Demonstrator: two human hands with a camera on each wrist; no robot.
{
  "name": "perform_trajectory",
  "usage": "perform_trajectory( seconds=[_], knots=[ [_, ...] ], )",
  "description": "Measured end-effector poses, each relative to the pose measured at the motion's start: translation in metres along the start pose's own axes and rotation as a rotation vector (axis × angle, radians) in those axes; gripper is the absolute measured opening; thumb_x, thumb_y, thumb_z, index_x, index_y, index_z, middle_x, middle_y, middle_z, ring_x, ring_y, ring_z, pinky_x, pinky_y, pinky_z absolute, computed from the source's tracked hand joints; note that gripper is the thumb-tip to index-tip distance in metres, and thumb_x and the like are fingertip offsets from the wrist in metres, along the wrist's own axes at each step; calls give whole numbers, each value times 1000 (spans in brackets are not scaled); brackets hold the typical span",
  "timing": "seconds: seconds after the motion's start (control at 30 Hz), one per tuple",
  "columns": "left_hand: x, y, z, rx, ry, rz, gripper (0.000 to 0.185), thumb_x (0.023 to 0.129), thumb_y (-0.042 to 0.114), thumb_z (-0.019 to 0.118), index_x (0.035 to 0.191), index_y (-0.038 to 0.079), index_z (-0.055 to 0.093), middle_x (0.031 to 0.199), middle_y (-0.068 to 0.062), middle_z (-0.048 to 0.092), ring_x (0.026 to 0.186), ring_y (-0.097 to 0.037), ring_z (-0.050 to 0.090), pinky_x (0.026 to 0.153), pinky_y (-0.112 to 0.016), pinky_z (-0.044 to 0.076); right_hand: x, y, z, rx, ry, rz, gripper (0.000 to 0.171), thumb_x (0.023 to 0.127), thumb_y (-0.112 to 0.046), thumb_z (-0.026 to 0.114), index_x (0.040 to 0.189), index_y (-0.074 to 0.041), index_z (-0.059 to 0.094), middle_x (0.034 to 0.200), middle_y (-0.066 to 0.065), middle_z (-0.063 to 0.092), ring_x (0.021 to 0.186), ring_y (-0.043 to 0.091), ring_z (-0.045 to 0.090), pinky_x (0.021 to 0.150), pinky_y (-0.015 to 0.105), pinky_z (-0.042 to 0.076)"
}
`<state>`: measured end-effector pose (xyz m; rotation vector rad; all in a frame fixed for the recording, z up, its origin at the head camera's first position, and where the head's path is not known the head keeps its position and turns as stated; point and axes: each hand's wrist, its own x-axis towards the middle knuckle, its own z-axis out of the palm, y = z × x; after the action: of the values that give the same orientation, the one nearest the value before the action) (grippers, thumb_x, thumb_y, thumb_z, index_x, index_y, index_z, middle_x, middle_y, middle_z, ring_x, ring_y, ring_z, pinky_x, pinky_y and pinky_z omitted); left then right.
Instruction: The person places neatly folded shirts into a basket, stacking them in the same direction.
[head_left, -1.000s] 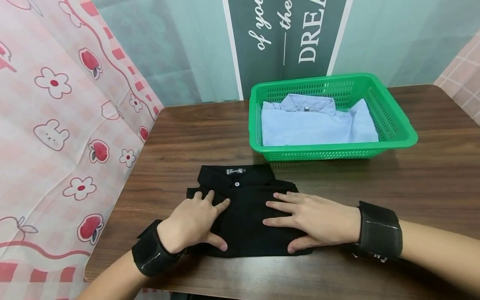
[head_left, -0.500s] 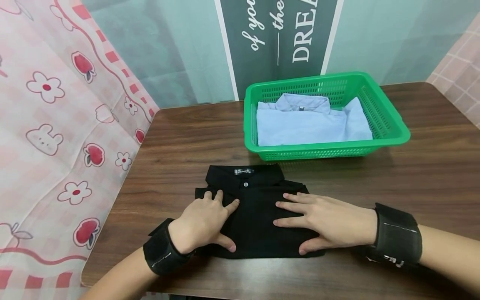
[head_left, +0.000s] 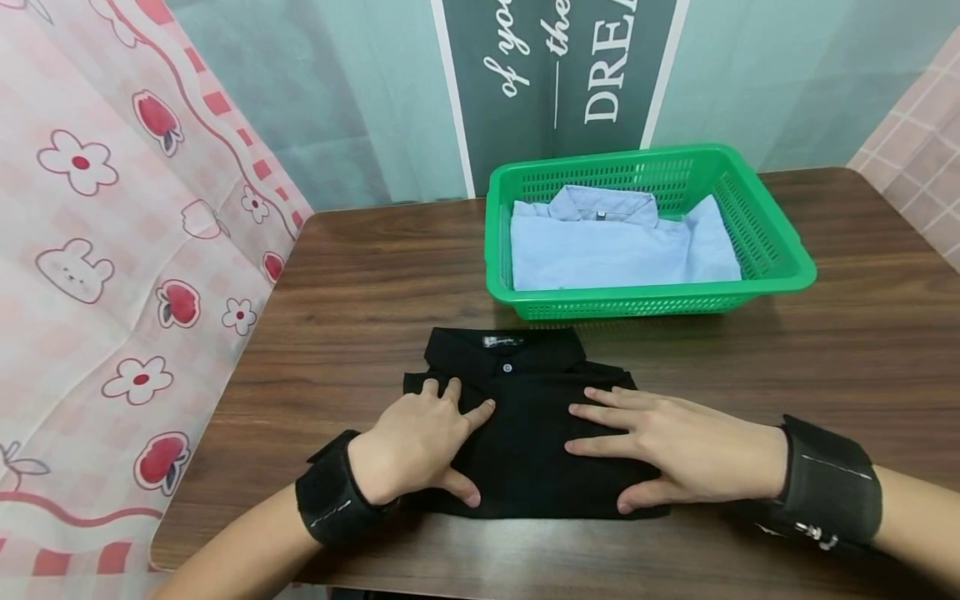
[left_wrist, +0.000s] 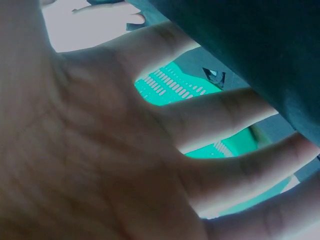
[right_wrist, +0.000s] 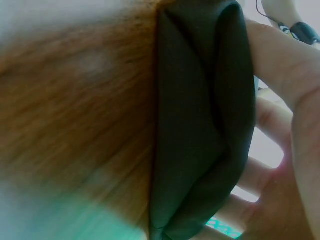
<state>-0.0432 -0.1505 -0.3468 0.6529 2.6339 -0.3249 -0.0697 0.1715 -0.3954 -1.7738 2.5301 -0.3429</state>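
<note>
A folded black shirt (head_left: 525, 433) lies collar-up on the wooden table (head_left: 360, 275) near its front edge. My left hand (head_left: 420, 442) rests flat on the shirt's left half, fingers spread. My right hand (head_left: 667, 446) lies flat on the right half, thumb along the front fold. The right wrist view shows the shirt's folded edge (right_wrist: 200, 130) against my fingers (right_wrist: 280, 65). My spread left hand (left_wrist: 125, 150) fills the left wrist view, with the green basket (left_wrist: 175, 85) showing between its fingers.
A green plastic basket (head_left: 780, 258) stands behind the shirt and holds a folded light blue shirt (head_left: 622, 246). A pink patterned curtain (head_left: 127, 250) hangs along the table's left side. A dark sign (head_left: 555, 75) leans on the back wall.
The view has shifted slightly, so hands and shirt sit a little further right in the frame. Both hands stay flat on the black shirt.
</note>
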Motion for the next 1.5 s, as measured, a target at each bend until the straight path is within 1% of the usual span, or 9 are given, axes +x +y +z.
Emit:
perform_trajectory(
  seconds=[0.27,0.5,0.77,1.0,1.2,1.37,1.5],
  knots=[
    [6,7,-4,46,-4,44,110,69,80,80,162,36,42,162,-22,48,141,-43,54,91,-48,63,-13,1,-3,1,-2,23,65,97,-64,62,156,-38,50,161,5,53,143,41,55,98,59,57],
    [10,13,-5,76,4,61,109,70,81,80,162,37,42,161,-21,49,140,-43,56,92,-47,63,-22,3,-3,1,-2,33,65,96,-64,63,155,-38,51,160,4,54,143,40,55,97,57,58],
    [14,20,-8,101,11,87,108,70,81,79,162,38,42,161,-20,50,139,-42,56,93,-47,63,-31,4,-8,24,-38,79,65,95,-66,63,154,-40,52,162,2,52,144,39,54,98,59,57],
    [19,26,-11,126,2,105,109,71,83,77,163,38,39,161,-20,49,139,-42,56,94,-46,62,-38,7,-11,-8,-30,63,65,94,-66,64,153,-40,54,160,2,55,142,38,56,95,58,58],
    [23,31,-14,136,2,117,110,71,84,76,164,38,38,161,-20,50,139,-42,57,94,-47,62,-45,10,-13,10,-54,89,64,94,-67,63,153,-41,53,161,1,53,143,38,55,96,59,57],
    [26,36,-16,140,22,126,110,71,84,76,163,37,40,158,-21,52,136,-41,58,93,-47,62,-51,12,-14,8,-54,100,64,94,-66,64,152,-41,54,160,0,54,144,38,55,97,59,57],
    [29,38,-18,141,45,146,109,71,84,77,162,36,41,156,-21,54,133,-41,60,91,-46,63,-57,14,-15,15,-58,115,64,94,-66,64,152,-41,54,161,1,54,144,38,55,97,58,57]
  ],
)
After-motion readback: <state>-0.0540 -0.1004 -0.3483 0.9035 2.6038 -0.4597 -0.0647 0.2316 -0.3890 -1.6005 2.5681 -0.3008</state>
